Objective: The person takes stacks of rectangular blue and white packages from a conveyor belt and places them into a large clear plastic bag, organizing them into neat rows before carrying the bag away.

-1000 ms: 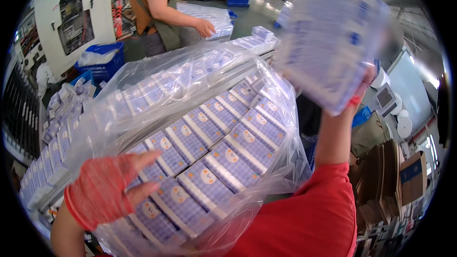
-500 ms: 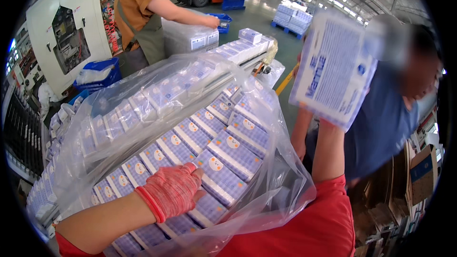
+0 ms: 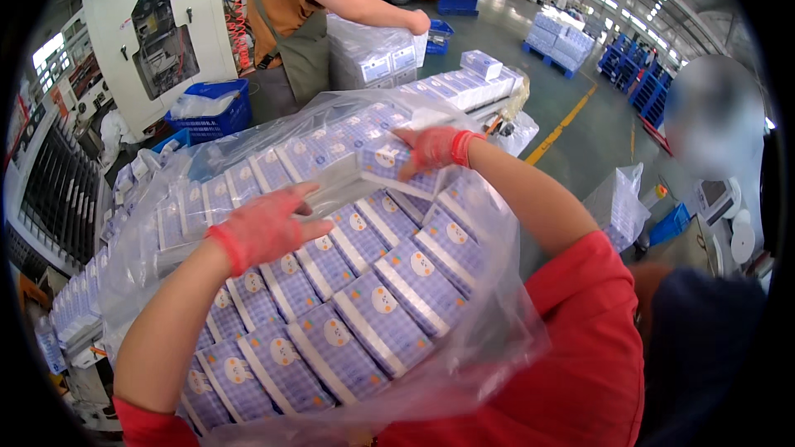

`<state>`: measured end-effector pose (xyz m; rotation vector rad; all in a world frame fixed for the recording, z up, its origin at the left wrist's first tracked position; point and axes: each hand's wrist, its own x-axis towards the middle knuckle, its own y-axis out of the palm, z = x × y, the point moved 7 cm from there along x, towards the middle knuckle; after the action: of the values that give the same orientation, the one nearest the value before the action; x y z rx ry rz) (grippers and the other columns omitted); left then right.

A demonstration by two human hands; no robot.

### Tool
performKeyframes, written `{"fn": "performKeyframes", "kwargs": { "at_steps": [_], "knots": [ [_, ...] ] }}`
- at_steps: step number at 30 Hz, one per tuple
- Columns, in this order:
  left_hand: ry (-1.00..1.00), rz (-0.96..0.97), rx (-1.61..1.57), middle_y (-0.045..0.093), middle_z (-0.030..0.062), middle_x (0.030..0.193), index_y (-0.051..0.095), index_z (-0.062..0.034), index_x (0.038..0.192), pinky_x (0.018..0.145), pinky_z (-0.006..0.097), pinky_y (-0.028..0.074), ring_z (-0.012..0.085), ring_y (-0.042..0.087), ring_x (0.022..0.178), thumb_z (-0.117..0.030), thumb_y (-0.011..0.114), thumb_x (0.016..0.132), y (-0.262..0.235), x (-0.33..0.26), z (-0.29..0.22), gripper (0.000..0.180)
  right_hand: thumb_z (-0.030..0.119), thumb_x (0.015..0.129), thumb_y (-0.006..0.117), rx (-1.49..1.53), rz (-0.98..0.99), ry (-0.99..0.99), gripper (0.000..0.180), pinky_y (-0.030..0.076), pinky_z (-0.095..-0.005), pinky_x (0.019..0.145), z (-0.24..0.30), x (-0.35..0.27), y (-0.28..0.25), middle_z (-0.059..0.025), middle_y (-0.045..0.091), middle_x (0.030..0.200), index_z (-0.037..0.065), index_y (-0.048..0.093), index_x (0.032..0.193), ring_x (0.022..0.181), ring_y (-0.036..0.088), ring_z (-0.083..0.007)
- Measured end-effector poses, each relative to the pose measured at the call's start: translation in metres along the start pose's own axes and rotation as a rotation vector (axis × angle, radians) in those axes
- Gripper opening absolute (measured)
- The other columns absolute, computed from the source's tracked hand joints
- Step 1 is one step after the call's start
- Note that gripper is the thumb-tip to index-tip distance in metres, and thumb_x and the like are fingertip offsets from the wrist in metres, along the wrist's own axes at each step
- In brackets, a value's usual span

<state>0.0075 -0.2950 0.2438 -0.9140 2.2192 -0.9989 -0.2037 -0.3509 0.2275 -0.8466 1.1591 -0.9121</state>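
Rows of purple-checked soft tissue packs [image 3: 335,335], each with a white band and a round cartoon face, lie inside a large clear plastic bag [image 3: 497,306]. My right hand [image 3: 443,149], in a red glove with bare fingertips, grips one tissue pack [image 3: 389,161] at the far end of the bag's contents. That pack sits tilted above the others. My left hand [image 3: 265,228], gloved the same way, hovers over the left part of the rows with fingers spread and nothing in them.
Beyond the bag, a conveyor [image 3: 497,103] carries another line of packs. A co-worker in an apron [image 3: 306,58] stands at a wrapped bale [image 3: 373,50]. Blue baskets [image 3: 211,112] are by a white machine cabinet [image 3: 157,33]. Another person [image 3: 704,339] is close on my right.
My right hand has come from the raised position at the right to the far end of the bag, with a pack. My left hand has lifted off the packs, and the right-hand person has shifted lower.
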Motion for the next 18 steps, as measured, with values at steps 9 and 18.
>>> {"fn": "performKeyframes", "kwargs": {
  "at_steps": [9,18],
  "knots": [
    [-0.047,-0.085,-0.279,0.04,0.0161,0.119,0.011,-0.0083,0.13,0.072,0.04,0.047,0.0256,0.046,0.103,-0.035,0.065,0.068,0.06,0.143,0.004,0.086,0.069,0.066,0.04,0.369,0.156,0.165,0.081,0.037,-0.032,0.083,-0.076,0.003,0.01,-0.0102,0.047,0.115,0.008,0.041,0.12,0.099,0.048,-0.022],
    [-0.206,-0.197,-1.265,0.045,0.0154,0.109,0.024,-0.0025,0.118,0.058,0.044,0.052,0.0265,0.052,0.094,-0.023,0.069,0.066,0.099,0.158,-0.025,0.072,0.032,0.075,0.052,0.185,0.56,0.075,0.041,0.039,-0.032,0.081,-0.127,0.003,0.081,-0.0104,0.049,0.11,0.015,0.047,0.112,0.098,0.048,-0.0205]
  ]
}}
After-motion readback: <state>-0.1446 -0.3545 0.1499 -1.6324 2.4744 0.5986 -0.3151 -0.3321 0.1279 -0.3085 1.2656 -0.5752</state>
